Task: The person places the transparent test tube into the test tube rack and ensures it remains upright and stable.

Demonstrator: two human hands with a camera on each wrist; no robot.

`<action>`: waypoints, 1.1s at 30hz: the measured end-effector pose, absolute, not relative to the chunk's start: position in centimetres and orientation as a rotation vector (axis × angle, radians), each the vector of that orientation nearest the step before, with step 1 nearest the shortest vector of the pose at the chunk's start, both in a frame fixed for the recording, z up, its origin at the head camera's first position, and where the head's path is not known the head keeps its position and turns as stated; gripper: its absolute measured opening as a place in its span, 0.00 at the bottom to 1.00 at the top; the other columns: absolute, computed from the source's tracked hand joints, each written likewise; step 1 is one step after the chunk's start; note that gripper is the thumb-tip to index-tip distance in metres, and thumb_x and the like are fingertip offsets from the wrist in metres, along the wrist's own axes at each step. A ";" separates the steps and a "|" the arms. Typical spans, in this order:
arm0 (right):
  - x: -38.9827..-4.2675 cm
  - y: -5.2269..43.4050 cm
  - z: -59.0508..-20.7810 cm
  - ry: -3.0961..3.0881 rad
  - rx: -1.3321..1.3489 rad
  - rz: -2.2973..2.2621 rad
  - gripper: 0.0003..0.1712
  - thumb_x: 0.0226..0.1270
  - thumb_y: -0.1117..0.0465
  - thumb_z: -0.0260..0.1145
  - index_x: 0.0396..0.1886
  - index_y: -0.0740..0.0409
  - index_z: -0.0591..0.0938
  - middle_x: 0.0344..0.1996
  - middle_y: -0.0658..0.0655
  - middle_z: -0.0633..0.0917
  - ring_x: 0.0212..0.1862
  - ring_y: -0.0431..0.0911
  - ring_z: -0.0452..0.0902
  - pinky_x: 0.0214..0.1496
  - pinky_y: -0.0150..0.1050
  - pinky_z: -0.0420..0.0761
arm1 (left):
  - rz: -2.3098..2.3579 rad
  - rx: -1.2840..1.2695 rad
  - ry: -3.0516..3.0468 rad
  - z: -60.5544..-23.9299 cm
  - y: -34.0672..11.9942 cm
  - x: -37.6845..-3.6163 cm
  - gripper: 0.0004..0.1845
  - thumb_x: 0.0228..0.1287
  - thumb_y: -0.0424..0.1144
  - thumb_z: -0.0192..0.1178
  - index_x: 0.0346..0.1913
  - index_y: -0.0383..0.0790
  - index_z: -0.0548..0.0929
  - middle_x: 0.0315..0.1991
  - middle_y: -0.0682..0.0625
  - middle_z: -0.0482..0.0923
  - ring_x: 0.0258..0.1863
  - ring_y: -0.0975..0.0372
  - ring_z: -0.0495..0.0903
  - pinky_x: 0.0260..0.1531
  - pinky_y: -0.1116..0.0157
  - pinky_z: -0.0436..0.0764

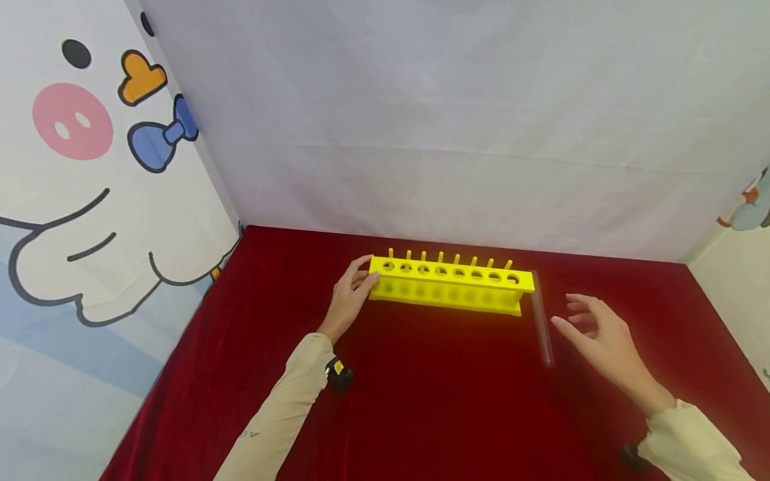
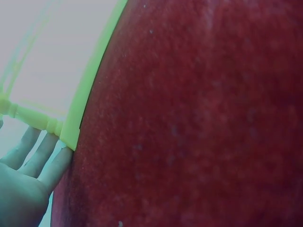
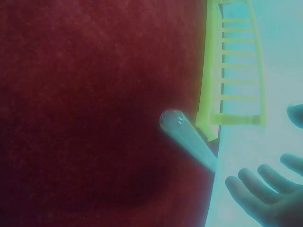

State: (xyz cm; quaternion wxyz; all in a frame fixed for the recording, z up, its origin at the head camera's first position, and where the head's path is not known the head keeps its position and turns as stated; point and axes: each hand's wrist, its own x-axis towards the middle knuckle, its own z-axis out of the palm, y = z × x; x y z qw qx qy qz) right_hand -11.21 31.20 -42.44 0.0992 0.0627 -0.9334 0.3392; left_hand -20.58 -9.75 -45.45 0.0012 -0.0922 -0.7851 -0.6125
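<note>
Yellow plastic stands out against the dark red velvet: a test tube rack (image 1: 451,286) sits toward the back of the counter (image 1: 421,401), its row of round holes facing up and a line of short pegs along the far edge. The person's left hand (image 1: 351,294) rests against the rack's left end, fingers (image 2: 45,158) straight and laid on the plastic, nothing clasped in that grip. Just beside the rack's right end lies a clear glass test tube (image 1: 541,324), flat on the velvet, running front to back, its rounded end (image 3: 171,120) toward the person. The right hand (image 1: 598,334) hovers just to the right of the tube, fingers (image 3: 251,196) spread and relaxed, its grip apart and touching nothing. Both sleeves are beige. White cloth hangs behind, a cartoon print on the left wall.
</note>
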 end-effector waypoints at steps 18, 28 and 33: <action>-13.4 31.5 -43.5 -2.843 0.064 1.067 0.34 0.65 0.47 0.63 0.63 0.63 0.68 0.51 0.69 0.76 0.47 0.63 0.76 0.39 0.52 0.82 | -1.888 -0.272 -2.435 -49.0 -9.8 -22.8 0.26 0.68 0.53 0.55 0.66 0.53 0.68 0.53 0.44 0.78 0.50 0.54 0.79 0.49 0.54 0.76; -13.0 30.6 -43.7 -2.898 0.019 1.090 0.34 0.66 0.49 0.63 0.62 0.67 0.67 0.50 0.71 0.75 0.46 0.63 0.76 0.38 0.50 0.82 | -1.903 -0.282 -2.441 -48.6 -10.2 -22.1 0.26 0.68 0.51 0.55 0.66 0.50 0.68 0.53 0.44 0.77 0.49 0.55 0.79 0.44 0.58 0.78; -12.8 30.2 -43.8 -2.911 -0.014 1.136 0.35 0.66 0.49 0.63 0.62 0.68 0.65 0.50 0.73 0.74 0.43 0.62 0.77 0.31 0.42 0.83 | -1.922 -0.281 -2.454 -48.5 -10.4 -21.8 0.27 0.68 0.52 0.55 0.67 0.50 0.67 0.53 0.44 0.77 0.50 0.55 0.78 0.45 0.58 0.78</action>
